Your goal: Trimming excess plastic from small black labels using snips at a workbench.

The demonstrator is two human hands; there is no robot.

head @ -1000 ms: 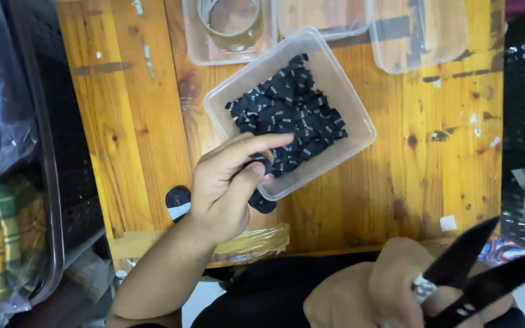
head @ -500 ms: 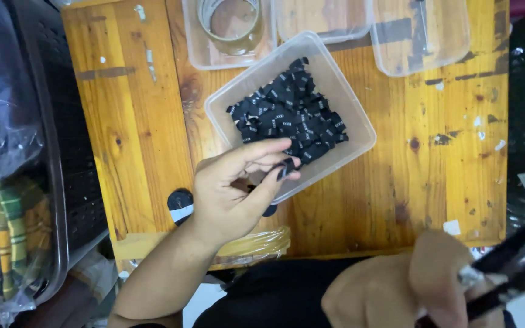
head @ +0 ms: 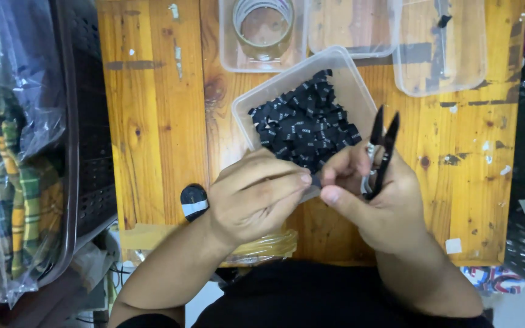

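Moved: right hand [head: 375, 203] came up from bottom edge w/ black snips [head: 381, 152]; both hands now meet at tub's near rim.
Left hand [head: 253, 200]: thumb + forefinger pinched shut on small black label [head: 315, 180], held up for right fingers to reach.
Right: curled round snips, blades slightly apart, pointing away.
Labels tub [head: 360, 82]: close behind hands, probably for easy picking.

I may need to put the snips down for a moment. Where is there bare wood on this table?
Bare wood lies left of the tub of black pieces, up to the table's left edge, and right of the right hand, below the empty clear lid. The far edge is crowded with clear containers and a jar; both hands meet at the tub's near side.
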